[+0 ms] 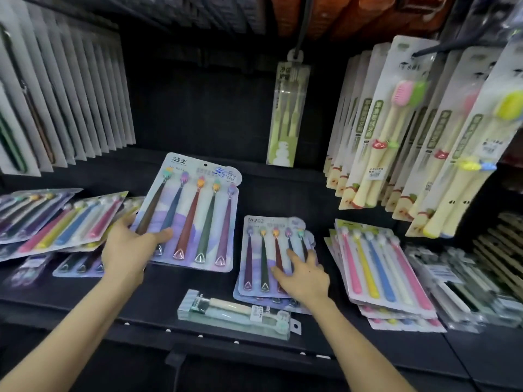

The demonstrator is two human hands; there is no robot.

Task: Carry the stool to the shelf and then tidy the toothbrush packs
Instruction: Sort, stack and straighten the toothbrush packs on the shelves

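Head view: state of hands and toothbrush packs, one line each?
left hand: grips large pack at bottom edge
large pack: tilted up, held
right hand: open, fingers spread on dark-handled stack
dark-handled stack: flat, slightly fanned
pastel stack: flat, fanned
boxed pack: flat at shelf front
green pack: hanging on hook

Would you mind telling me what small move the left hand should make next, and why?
Probably lay the five-brush pack gripped by the left hand onto the matching stack under the right hand, since both show the same dark-handled design.
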